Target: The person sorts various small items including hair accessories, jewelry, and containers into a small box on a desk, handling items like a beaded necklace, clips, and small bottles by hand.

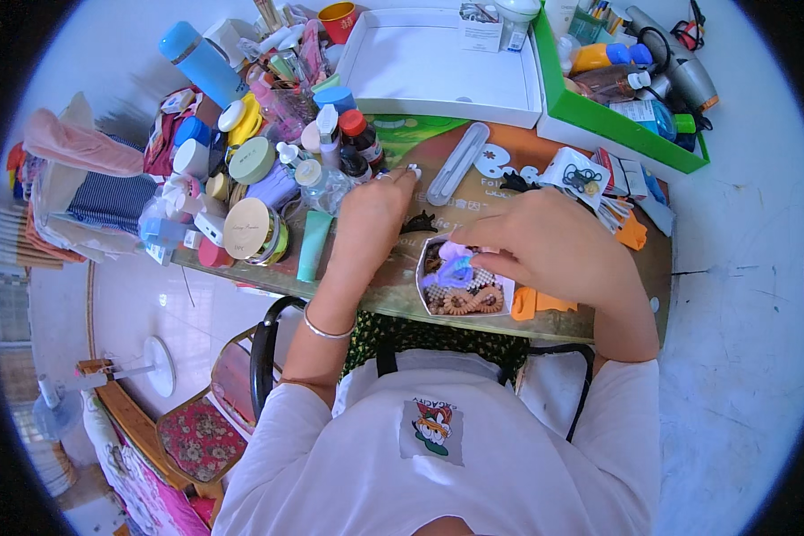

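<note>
My right hand is over the right side of a small white box, its thumb and fingertips at a blue and purple hair tie. Brown coiled hair ties and a pearly beaded band lie in the box too. My left hand, with a ring on one finger, reaches over the table beside the bottles; a small white item shows at its fingertips, and its grip is unclear. A black claw hair clip lies between that hand and the box. Beyond them is a clear, long plastic case.
Jars, bottles and a green tube crowd the left. A large white box lid and a green-edged box of bottles stand at the back. Orange pieces and a small white box with black bands lie at right.
</note>
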`<state>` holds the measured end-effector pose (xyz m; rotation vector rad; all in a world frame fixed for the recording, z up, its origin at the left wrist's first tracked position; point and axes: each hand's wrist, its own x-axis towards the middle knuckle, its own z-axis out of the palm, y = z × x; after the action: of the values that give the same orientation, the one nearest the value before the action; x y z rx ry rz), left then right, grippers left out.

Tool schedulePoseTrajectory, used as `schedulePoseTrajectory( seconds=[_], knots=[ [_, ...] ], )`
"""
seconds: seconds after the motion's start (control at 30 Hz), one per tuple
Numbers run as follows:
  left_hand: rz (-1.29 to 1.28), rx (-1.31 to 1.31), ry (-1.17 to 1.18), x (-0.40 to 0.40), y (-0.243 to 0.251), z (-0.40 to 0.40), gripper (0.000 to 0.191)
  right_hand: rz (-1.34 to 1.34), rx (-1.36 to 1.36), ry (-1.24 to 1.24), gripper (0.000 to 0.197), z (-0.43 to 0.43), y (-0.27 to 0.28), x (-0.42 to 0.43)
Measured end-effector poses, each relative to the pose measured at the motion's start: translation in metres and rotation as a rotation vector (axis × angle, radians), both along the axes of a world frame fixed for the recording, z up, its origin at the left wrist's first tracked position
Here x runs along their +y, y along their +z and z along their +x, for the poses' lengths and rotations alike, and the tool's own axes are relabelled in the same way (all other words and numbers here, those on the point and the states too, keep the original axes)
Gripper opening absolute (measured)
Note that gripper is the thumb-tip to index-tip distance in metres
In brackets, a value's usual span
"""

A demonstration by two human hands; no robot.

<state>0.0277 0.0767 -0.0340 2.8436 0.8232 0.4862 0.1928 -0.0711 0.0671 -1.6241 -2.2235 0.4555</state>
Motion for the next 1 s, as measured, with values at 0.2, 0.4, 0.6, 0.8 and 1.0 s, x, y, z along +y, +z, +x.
schedulePoseTrajectory(
  seconds=[0.2,0.4,0.6,0.8,1.0],
  knots=[
    [-0.176,-0.531,0.032,-0.019,0.028,-0.011,0.030,-0.165,-0.067,0.069,0.015,0.007,-0.006,0.013],
    [-0.898,-0.539,-0.175,-0.066,0.057,-0.037,0.032,0.011,0.237,-0.065,0.015,0.030,0.006,0.013],
    [-0.161,-0.316,-0.394,-0.076,0.048,-0.025,0.026,-0.013,0.194,-0.026,0.016,0.025,0.004,0.013],
    [-0.196,-0.529,0.022,-0.055,0.031,-0.036,0.015,-0.302,0.019,0.172,0.015,0.022,-0.001,0.014],
    [0.007,-0.132,0.204,-0.030,0.006,-0.044,0.011,-0.300,0.023,0.342,0.017,0.004,-0.014,0.011]
  ],
)
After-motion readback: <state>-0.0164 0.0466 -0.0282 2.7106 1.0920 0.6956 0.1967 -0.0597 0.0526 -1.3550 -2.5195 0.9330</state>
